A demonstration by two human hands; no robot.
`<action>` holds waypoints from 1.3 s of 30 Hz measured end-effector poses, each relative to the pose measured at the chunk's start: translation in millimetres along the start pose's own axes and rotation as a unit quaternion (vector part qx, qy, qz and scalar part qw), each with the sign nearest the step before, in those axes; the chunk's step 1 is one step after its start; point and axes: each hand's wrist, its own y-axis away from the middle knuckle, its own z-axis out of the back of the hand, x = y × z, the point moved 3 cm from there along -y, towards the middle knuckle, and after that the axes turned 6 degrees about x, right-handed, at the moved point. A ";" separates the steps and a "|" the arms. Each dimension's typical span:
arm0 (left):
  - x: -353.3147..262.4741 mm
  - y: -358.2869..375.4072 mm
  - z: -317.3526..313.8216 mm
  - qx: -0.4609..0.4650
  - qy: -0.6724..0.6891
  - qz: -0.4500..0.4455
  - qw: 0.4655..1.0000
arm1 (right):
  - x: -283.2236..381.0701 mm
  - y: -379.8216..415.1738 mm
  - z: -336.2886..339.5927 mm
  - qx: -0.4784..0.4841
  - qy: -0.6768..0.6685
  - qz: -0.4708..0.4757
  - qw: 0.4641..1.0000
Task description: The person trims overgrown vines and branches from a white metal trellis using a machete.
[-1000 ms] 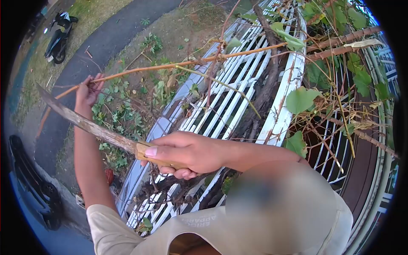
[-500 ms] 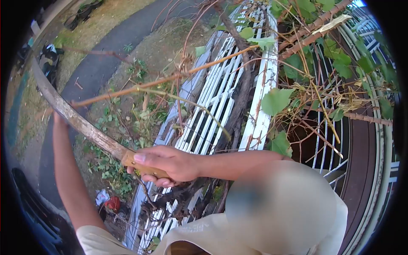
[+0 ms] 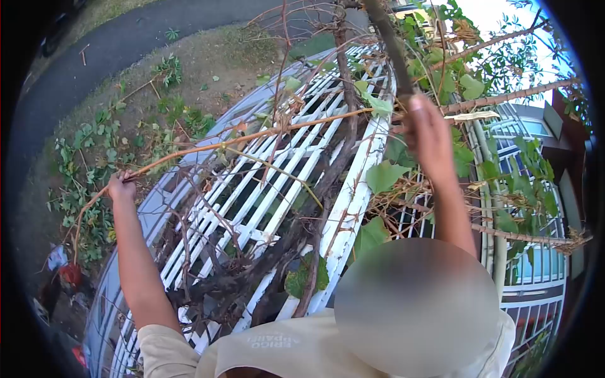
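Note:
My left hand (image 3: 122, 186), stretched out at the left, is closed around a long brown vine (image 3: 277, 130). That vine runs from the hand up and right across a white slatted lattice (image 3: 296, 157), and its loose end droops below my fist. At the upper right my right hand (image 3: 432, 138) is raised and wrapped round the handle of a machete (image 3: 389, 41). Its dark blade points up and away, cut off by the top edge of the view; the wooden handle is mostly hidden by my fingers. Green leaves hang around the right hand.
A thick dark stem (image 3: 337, 164) twists along the lattice. Thicker cut branches (image 3: 510, 97) stick out at the right, before a white barred window grille (image 3: 535, 271). Beyond the lattice lie leafy cuttings (image 3: 94, 145) and a paved path (image 3: 107, 47).
My right hand has swung the machete from low in the middle up to the upper right. My left hand now shows plainly, gripping the vine. The view has shifted to the right.

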 end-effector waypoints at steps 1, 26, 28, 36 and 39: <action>5.6 1.7 -0.2 -0.001 0.008 0.004 1.000 | 3.6 -3.1 25.7 -0.059 0.051 0.039 0.996; 25.8 14.5 53.9 -0.047 -0.046 -0.014 0.998 | -144.1 34.7 50.8 0.173 0.555 -0.049 0.812; 27.0 14.7 45.4 -0.040 -0.049 -0.016 0.998 | -118.0 25.1 61.0 0.167 0.578 -0.069 0.796; 27.8 1.6 59.0 -0.055 -0.060 -0.002 0.997 | 0.1 4.3 111.2 -0.044 0.516 0.044 0.854; 27.6 3.6 46.0 -0.057 -0.064 -0.004 0.996 | 50.5 -3.9 129.5 -0.126 0.267 0.156 0.943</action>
